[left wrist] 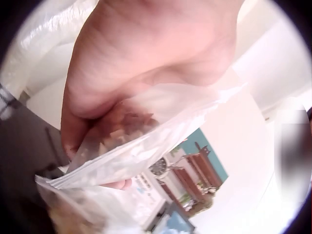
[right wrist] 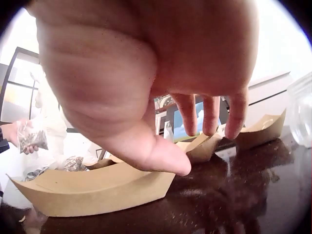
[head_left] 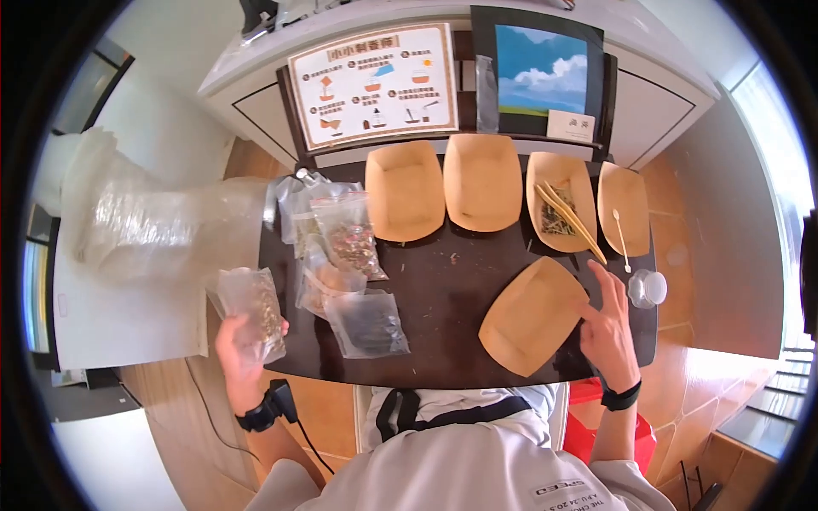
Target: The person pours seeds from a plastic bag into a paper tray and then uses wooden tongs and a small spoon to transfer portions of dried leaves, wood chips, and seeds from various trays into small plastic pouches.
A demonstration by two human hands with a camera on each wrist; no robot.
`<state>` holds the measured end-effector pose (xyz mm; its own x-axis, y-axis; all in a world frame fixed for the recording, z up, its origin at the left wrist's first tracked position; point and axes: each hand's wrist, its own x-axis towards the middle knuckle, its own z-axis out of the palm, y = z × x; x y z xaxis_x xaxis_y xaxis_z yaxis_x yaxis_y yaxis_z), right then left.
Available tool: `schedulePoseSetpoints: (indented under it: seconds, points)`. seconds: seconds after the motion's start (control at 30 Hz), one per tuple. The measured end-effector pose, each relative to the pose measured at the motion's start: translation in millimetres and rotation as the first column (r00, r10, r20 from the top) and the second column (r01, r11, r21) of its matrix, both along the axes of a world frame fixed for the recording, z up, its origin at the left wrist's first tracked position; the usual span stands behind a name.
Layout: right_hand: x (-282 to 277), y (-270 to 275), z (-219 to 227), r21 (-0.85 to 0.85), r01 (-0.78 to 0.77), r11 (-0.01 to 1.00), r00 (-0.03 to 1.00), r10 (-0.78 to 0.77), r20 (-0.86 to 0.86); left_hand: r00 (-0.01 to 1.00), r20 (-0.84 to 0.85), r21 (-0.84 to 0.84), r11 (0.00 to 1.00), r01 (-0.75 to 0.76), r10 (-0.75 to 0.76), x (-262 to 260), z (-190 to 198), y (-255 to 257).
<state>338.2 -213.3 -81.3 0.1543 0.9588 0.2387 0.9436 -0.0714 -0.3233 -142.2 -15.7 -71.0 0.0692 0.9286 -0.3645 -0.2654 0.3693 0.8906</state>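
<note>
My left hand (head_left: 234,351) grips a clear zip bag (head_left: 249,300) of dried plant pieces, raised at the table's left edge. In the left wrist view, reddish and pale bits show through the bag (left wrist: 131,129) under the palm. The right hand (head_left: 610,328) has its fingers extended over the table's right side. Its thumb (right wrist: 168,157) overlaps the end of a kraft paper tray (head_left: 532,315) that stands tilted near the front edge. Nothing shows between thumb and fingers.
Several zip bags (head_left: 345,234) lie at left. Along the back stand paper trays (head_left: 405,187); one holds dried herbs and wooden tongs (head_left: 569,220), another a small spoon (head_left: 620,238). A clear jar (head_left: 649,289) sits at right. An instruction sheet (head_left: 375,85) stands behind.
</note>
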Motion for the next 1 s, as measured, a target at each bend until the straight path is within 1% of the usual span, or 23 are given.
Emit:
schedulePoseSetpoints:
  seconds: [0.03, 0.07, 0.13, 0.17, 0.2, 0.27, 0.33, 0.37, 0.43, 0.47, 0.53, 0.57, 0.6, 0.67, 0.7, 0.77, 0.8, 0.83, 0.87, 0.9, 0.93, 1.0]
  points:
    - [-1.0, -1.4, -5.2, 0.007, 0.006, 1.000, 0.999, -0.006, -0.039, 0.986, 0.078, 0.036, 0.989, 0.146, -0.149, 5.8, 8.6, -4.3]
    - [-1.6, -2.1, -10.5, 0.014, 0.014, 1.000, 0.997, -0.013, -0.076, 0.943, 0.152, 0.083, 0.955, 0.285, -0.295, 12.9, 15.8, -8.3]
    - [-5.6, -0.3, -15.7, 0.049, 0.023, 0.999, 0.987, -0.015, -0.161, 0.937, 0.197, 0.035, 0.958, 0.286, -0.287, 48.2, 25.8, -19.9]
    - [-9.0, -0.9, -16.3, 0.047, 0.025, 0.999, 0.984, -0.016, -0.179, 0.858, 0.313, 0.060, 0.910, 0.409, -0.406, 70.0, 29.8, -21.2]
    - [-12.1, -0.9, -16.7, 0.048, 0.025, 0.999, 0.980, -0.015, -0.198, 0.751, 0.419, 0.101, 0.849, 0.519, -0.509, 87.1, 30.4, -23.8]
    - [-19.0, -1.5, -16.9, 0.058, 0.018, 0.998, 0.981, -0.006, -0.196, 0.798, 0.357, -0.050, 0.842, 0.536, -0.486, 105.2, 15.1, -33.1]
    - [-27.1, -4.5, -17.4, 0.065, 0.039, 0.997, 0.975, -0.023, -0.219, 0.783, 0.345, 0.027, 0.839, 0.543, -0.518, 138.4, 17.5, -39.2]
    - [-30.7, -6.0, -17.6, 0.068, 0.046, 0.997, 0.978, -0.032, -0.207, 0.779, 0.345, 0.022, 0.834, 0.551, -0.524, 151.6, 20.1, -40.8]
    - [-38.6, -9.7, -20.3, 0.051, 0.062, 0.997, 0.973, -0.049, -0.226, 0.829, 0.123, 0.216, 0.830, 0.514, -0.546, 169.0, 24.7, -41.1]
    - [-42.1, -11.5, -22.1, 0.041, 0.064, 0.997, 0.970, -0.053, -0.239, 0.827, 0.123, 0.208, 0.829, 0.519, -0.549, 171.2, 19.2, -37.5]
    - [-46.9, -13.9, -25.4, 0.023, 0.074, 0.997, 0.961, -0.066, -0.267, 0.717, 0.333, 0.052, 0.772, 0.634, -0.612, 173.3, 1.3, -30.2]
    - [-47.7, -13.6, -26.0, 0.029, 0.068, 0.997, 0.960, -0.057, -0.275, 0.701, 0.380, 0.048, 0.769, 0.637, -0.604, 176.1, -2.1, -29.4]
    - [-49.5, -14.6, -26.9, 0.032, 0.065, 0.997, 0.957, -0.053, -0.286, 0.697, 0.377, 0.042, 0.763, 0.645, -0.610, 177.8, -4.8, -28.9]
    - [-50.1, -12.7, -20.4, 0.030, 0.067, 0.997, 0.951, -0.055, -0.305, 0.761, 0.313, 0.023, 0.806, 0.592, -0.568, 176.5, -7.5, -31.1]
    - [-49.8, -11.6, -16.8, 0.026, 0.043, 0.999, 0.949, -0.033, -0.314, 0.763, 0.306, 0.014, 0.804, 0.594, -0.569, 178.5, -4.8, -32.6]
    - [-50.5, -9.2, -6.9, 0.048, -0.007, 0.999, 0.934, 0.024, -0.355, 0.772, 0.131, 0.108, 0.783, 0.613, -0.622, 190.7, 5.0, -35.7]
    - [-53.2, -6.5, 1.5, 0.047, -0.002, 0.999, 0.933, 0.019, -0.361, 0.769, 0.127, 0.104, 0.780, 0.617, -0.626, 197.2, 9.4, -40.7]
    - [-58.6, -1.9, 12.2, 0.092, -0.040, 0.995, 0.823, 0.085, -0.562, 0.793, 0.042, 0.183, 0.785, 0.592, -0.608, 204.0, 13.7, -47.0]
    - [-62.6, 2.6, 23.7, 0.145, -0.063, 0.987, 0.669, 0.150, -0.728, 0.813, -0.040, 0.263, 0.779, 0.570, -0.581, 208.6, 15.1, -51.5]
    - [-62.8, 7.6, 35.7, 0.125, -0.122, 0.985, 0.558, 0.173, -0.812, 0.778, -0.047, 0.257, 0.745, 0.615, -0.626, 210.9, 13.6, -52.9]
    - [-71.9, 15.5, 29.0, 0.201, -0.087, 0.976, 0.404, 0.219, -0.888, 0.771, -0.044, 0.252, 0.740, 0.623, -0.635, 213.9, 10.5, -54.8]
    - [-88.0, 26.7, 26.3, 0.134, -0.032, 0.990, 0.152, 0.137, -0.979, 0.713, -0.038, 0.215, 0.691, 0.690, -0.700, 219.9, 3.5, -57.6]
